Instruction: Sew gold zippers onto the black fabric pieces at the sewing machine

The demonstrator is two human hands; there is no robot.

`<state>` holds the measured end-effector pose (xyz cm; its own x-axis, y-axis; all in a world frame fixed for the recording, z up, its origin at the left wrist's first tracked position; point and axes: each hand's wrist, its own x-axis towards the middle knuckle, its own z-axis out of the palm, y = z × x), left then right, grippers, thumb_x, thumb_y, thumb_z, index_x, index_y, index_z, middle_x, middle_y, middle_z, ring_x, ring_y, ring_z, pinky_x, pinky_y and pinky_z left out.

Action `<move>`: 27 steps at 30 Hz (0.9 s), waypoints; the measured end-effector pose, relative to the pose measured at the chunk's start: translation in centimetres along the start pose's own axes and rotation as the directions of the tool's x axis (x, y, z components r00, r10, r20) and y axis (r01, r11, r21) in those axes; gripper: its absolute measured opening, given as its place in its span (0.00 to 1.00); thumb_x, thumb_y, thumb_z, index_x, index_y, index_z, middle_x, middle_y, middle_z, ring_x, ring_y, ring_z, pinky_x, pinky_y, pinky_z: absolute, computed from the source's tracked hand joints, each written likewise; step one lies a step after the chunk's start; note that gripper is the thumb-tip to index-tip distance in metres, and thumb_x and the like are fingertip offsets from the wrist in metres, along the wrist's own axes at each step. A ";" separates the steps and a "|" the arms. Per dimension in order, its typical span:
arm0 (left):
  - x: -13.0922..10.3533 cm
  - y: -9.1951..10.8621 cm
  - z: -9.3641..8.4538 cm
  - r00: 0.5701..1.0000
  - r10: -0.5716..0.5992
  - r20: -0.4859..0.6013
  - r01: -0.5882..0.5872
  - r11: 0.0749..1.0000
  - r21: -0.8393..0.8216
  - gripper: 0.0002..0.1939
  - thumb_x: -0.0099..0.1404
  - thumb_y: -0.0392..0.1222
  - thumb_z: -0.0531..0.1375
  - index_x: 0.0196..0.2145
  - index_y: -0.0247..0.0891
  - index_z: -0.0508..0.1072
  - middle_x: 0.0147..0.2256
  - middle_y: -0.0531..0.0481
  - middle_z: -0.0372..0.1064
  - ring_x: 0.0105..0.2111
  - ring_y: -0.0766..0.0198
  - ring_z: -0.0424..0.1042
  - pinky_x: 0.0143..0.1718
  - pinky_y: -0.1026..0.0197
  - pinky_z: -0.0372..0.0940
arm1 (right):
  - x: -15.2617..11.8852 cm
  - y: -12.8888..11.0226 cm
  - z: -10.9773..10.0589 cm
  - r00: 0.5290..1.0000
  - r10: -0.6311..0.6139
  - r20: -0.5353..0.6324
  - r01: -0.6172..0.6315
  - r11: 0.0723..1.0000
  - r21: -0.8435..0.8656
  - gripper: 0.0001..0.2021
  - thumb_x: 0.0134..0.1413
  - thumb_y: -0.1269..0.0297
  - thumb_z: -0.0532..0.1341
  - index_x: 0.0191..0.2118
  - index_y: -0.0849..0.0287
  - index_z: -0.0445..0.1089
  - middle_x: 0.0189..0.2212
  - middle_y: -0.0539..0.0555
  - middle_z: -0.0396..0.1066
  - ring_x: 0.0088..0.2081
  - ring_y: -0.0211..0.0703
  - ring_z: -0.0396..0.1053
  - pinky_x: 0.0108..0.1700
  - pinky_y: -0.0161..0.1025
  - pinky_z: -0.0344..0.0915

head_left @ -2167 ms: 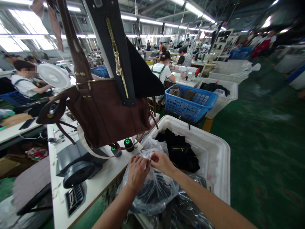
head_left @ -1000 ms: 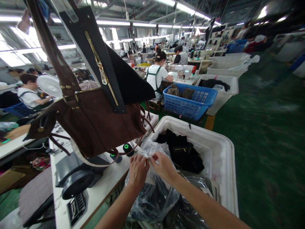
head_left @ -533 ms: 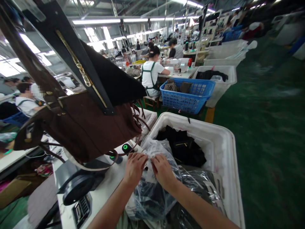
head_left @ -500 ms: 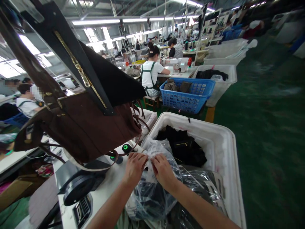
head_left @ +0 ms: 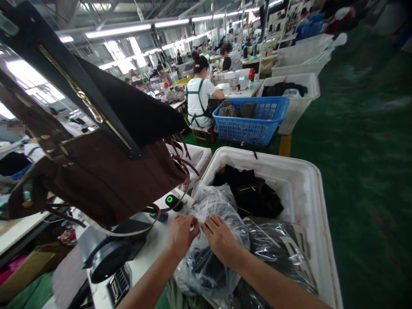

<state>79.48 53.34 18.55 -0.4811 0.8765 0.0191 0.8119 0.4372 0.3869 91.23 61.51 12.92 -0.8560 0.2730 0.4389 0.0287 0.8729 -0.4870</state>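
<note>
A clear plastic bag [head_left: 214, 257] with dark contents sits at the near left of a white bin [head_left: 299, 180]. My left hand [head_left: 183, 231] is closed on the bag's gathered top, its fingers curled in a pinch. Close beside it, my right hand [head_left: 220, 236] also pinches the gathered plastic, with a small gap between the two hands. Black fabric pieces [head_left: 251, 191], one with a gold zipper, lie in the bin beyond the bag. Another plastic-wrapped grey-brown bundle [head_left: 280, 246] is to the right of my right hand.
On the left, a brown handbag [head_left: 112, 176] and a black zipper panel [head_left: 80, 90] hang over a sewing table [head_left: 151, 253] with thread spools [head_left: 170, 200]. A blue basket [head_left: 251, 126] stands ahead, beside a seated person [head_left: 199, 92]. Green floor [head_left: 370, 171] runs along the right.
My hands have drawn slightly lower on the gathered plastic and their fingers have shifted. The view has turned a little, so the hanging handbag appears farther left.
</note>
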 end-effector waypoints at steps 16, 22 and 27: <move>-2.5 -1.1 1.9 0.950 -0.272 0.153 0.312 0.799 -0.514 0.12 0.56 0.45 0.56 0.29 0.33 0.73 0.26 0.47 0.74 0.26 0.62 0.72 0.27 0.64 0.66 | -1.7 -0.1 -0.2 0.934 0.356 -0.019 -0.332 0.888 0.318 0.03 0.52 0.74 0.57 0.33 0.60 0.64 0.31 0.53 0.67 0.36 0.43 0.64 0.41 0.40 0.61; -2.1 -0.9 1.1 0.980 -0.149 0.130 0.189 0.900 -0.394 0.09 0.59 0.41 0.55 0.32 0.38 0.75 0.30 0.50 0.74 0.32 0.62 0.72 0.35 0.62 0.64 | -1.4 -0.3 0.3 0.927 0.369 0.063 -0.373 0.898 0.233 0.05 0.50 0.76 0.58 0.34 0.61 0.67 0.32 0.55 0.68 0.38 0.47 0.63 0.43 0.44 0.59; -1.4 -0.3 0.2 0.991 0.002 0.131 0.030 0.971 -0.237 0.11 0.61 0.38 0.53 0.35 0.40 0.76 0.34 0.48 0.74 0.36 0.59 0.71 0.39 0.59 0.62 | -1.1 0.3 0.5 0.931 0.359 0.064 -0.364 0.902 0.231 0.08 0.50 0.78 0.57 0.35 0.62 0.69 0.33 0.57 0.68 0.40 0.47 0.64 0.46 0.43 0.60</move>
<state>79.99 52.05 18.20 -0.4322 0.8960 -0.1016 0.6954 0.4029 0.5951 91.94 61.21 11.88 -0.8198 0.5417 0.1855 0.2182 0.5951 -0.7735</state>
